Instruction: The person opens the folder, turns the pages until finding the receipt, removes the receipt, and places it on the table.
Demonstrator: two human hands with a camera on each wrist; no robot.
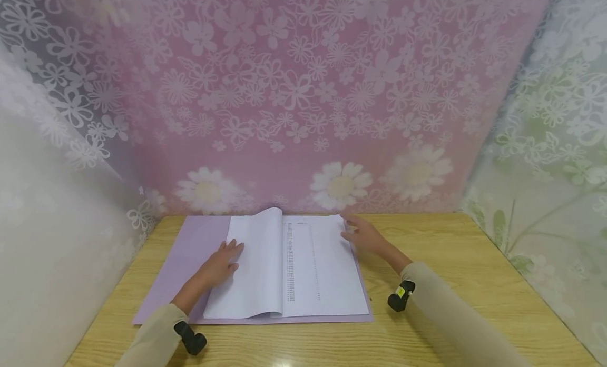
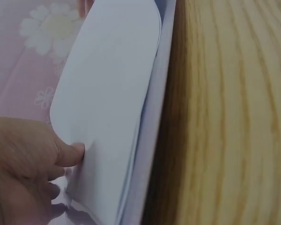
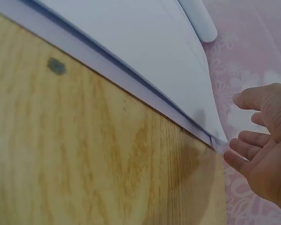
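A lilac folder [image 1: 201,240] lies spread on the table with white paper sheets inside. My left hand [image 1: 218,267] rests on the turned left-hand page [image 1: 261,261], which bulges up along the middle. In the left wrist view the thumb [image 2: 71,153] lies straight on that sheet. The right-hand page [image 1: 327,272] carries columns of small print, too small to read. At its far right corner is my right hand [image 1: 365,236]. Seen from the right wrist, its loosely bent fingers [image 3: 243,149] are beside the page corner, pinching nothing; whether a fingertip touches the paper I cannot tell.
Under the folder is a wood-grain table [image 1: 427,335]. A pink flowered backdrop [image 1: 294,156] rises at its back edge, with pale side panels left and right. A small dark spot [image 3: 56,66] marks the table near the folder's right edge.
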